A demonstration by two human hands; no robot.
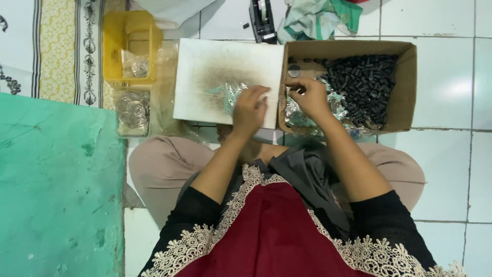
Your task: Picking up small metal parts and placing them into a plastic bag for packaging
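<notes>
White floor tiles carry your white board [225,66] and cardboard box [405,87]. Your left hand [249,109] pinches silvery metal pieces [229,95] on the board; keep them flat. Your right hand [309,97], fingers curled, picks something small inside the box's left end.

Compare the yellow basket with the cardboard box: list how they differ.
The yellow basket is bright plastic and lies left of the white board; the cardboard box is brown and lies right of it. The basket holds a clear bag of metal rings; the box holds a heap of small black cylinders. The right hand reaches into the box; no hand touches the basket. Both sit open on the tiled floor.
</notes>
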